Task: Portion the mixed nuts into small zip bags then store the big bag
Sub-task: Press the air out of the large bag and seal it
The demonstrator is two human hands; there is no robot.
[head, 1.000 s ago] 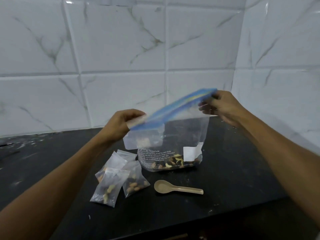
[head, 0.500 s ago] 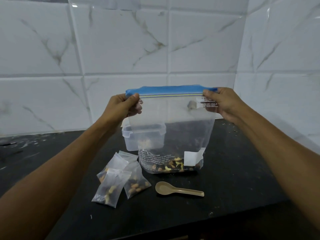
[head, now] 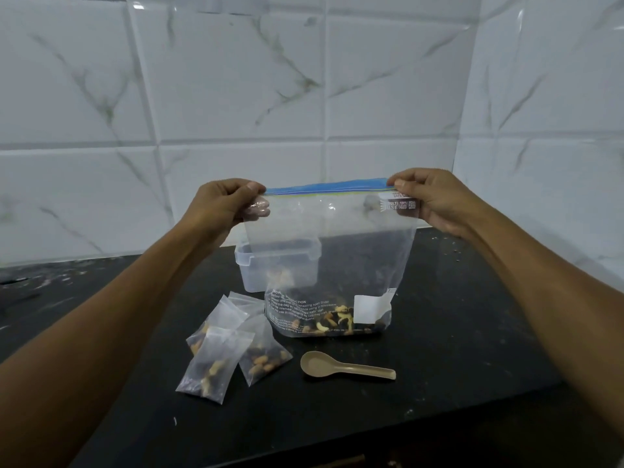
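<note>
**Big zip bag, held upright by both top corners, seal line level between the hands**

- Big bag [head: 329, 261]: clear plastic, blue zip strip [head: 326, 188] along the top. Hangs upright above the black counter [head: 456, 315], base at or just above the surface; contact not resolvable. Small remainder of mixed nuts [head: 334, 324] pooled at the bottom, upper part slack.
- Left hand [head: 226, 206]: pinching the left top corner, thumb on the near face, fingers curled behind and visible through the plastic.
- Right hand [head: 429, 201]: pinching the right top corner beside the printed label, fingers curled over the strip end.
- Governing relation: long axis of the zip strip runs left to right, roughly level, stretched taut from one hand to the other. Each hand at one end, neither nearer the middle. Judged: next step is pressing the seal shut, most likely by sliding one pinch along this axis toward the opposite hand while the other anchors its corner. Whether the strip is already closed: cannot tell.
- Small zip bags [head: 233, 349]: several, filled, lying in a loose overlapping cluster on the counter, below and left of the big bag, nearer the left hand.
- Spoon [head: 344, 368]: tan, flat on the counter in front of the big bag, handle pointing right.
- Clear plastic container [head: 248, 271]: behind the big bag, partly seen through it; storage spot, presumably.
- Portioning judged largely done; storing not yet done.
</note>
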